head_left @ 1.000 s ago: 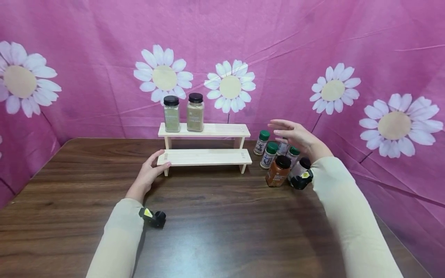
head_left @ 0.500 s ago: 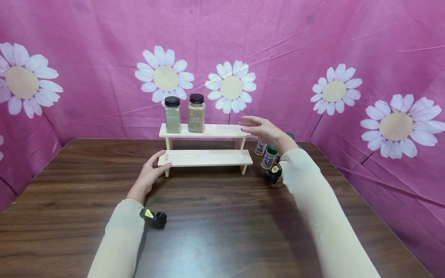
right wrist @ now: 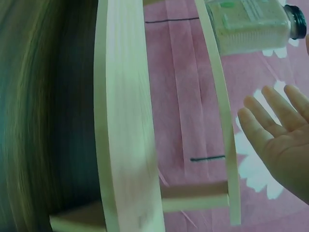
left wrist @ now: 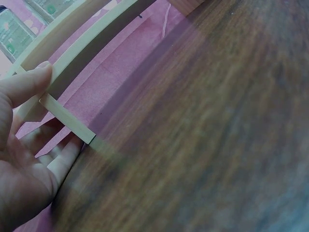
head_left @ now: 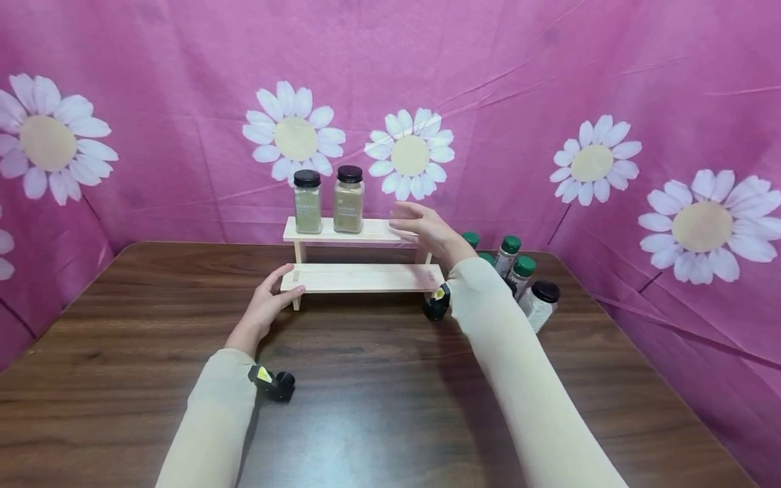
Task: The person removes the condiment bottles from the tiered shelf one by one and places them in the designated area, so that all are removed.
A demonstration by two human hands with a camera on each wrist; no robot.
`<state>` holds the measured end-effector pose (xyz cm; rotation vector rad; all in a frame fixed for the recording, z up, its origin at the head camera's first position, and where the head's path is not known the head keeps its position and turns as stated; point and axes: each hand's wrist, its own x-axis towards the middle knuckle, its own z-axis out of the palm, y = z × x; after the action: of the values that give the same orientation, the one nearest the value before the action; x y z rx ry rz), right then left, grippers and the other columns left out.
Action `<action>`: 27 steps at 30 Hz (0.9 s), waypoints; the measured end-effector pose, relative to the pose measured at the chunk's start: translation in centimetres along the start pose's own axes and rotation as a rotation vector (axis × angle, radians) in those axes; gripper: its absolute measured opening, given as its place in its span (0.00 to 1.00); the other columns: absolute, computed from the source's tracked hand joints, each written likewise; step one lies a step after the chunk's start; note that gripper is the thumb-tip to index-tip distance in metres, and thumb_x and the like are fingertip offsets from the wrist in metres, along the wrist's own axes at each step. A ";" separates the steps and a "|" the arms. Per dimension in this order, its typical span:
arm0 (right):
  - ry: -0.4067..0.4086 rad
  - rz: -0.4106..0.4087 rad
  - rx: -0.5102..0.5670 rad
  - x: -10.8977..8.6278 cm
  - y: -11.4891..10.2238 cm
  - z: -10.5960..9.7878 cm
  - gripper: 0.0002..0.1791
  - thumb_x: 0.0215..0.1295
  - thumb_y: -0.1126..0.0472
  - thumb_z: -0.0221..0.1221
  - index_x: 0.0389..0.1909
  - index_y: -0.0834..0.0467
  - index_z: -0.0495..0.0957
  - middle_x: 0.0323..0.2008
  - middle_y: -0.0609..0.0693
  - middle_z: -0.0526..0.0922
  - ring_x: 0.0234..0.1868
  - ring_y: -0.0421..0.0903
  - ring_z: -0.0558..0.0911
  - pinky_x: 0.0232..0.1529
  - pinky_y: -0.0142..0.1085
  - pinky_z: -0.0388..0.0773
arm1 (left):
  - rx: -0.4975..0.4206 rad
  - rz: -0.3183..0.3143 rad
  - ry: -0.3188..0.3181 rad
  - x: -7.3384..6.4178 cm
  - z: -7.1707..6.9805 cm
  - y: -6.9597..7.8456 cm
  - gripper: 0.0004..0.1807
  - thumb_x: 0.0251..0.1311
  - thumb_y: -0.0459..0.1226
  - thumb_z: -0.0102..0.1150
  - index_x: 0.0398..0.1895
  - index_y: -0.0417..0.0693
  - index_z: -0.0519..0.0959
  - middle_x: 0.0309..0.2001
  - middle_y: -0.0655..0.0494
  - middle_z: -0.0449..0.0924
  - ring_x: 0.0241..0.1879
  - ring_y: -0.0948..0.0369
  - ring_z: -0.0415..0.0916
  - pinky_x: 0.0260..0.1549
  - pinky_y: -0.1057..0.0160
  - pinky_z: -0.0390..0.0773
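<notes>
Head view, wooden rack: a two-step wooden rack (head_left: 366,278) stands upright on the brown table (head_left: 342,420), in front of a pink cloth (head_left: 500,61) printed with white daisies.
Head view, upper step: two jars with black lids (head_left: 348,203) stand side by side on its left half, just apart from each other.
Head view, left hand: the left hand (head_left: 264,310) grips the left end of the lower step.
Head view, right hand: the right hand (head_left: 427,230) is at the right part of the upper step — its grip wide, holding nothing.
Head view, right of the rack: four green-capped bottles (head_left: 522,274) and a pale jar with a black lid (head_left: 538,308) stand grouped, partly hidden by the right sleeve (head_left: 512,346).
Left wrist view, thumb and fingers: the thumb lies over the lower step's edge, the fingers behind its leg — a narrow hold on the wood.
Right wrist view, palm: fingers extended and slightly parted, near one jar on the upper step but apart from it.
</notes>
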<state>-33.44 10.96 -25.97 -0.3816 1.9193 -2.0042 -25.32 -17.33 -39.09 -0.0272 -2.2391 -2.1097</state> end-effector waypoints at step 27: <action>0.192 -0.046 -0.032 4.8 0.6 5.5 0.39 0.50 0.68 0.60 0.63 0.57 0.53 0.60 0.53 0.60 0.58 0.46 0.61 0.55 0.43 0.56 | 0.018 -0.007 0.001 0.2 -0.1 0.1 0.35 0.52 0.35 0.58 0.63 0.44 0.55 0.58 0.41 0.58 0.53 0.55 0.57 0.51 0.59 0.56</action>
<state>-35.42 3.95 -26.46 -0.2505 2.0757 -2.1097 -25.47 -17.48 -38.98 -0.0181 -2.2609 -2.0922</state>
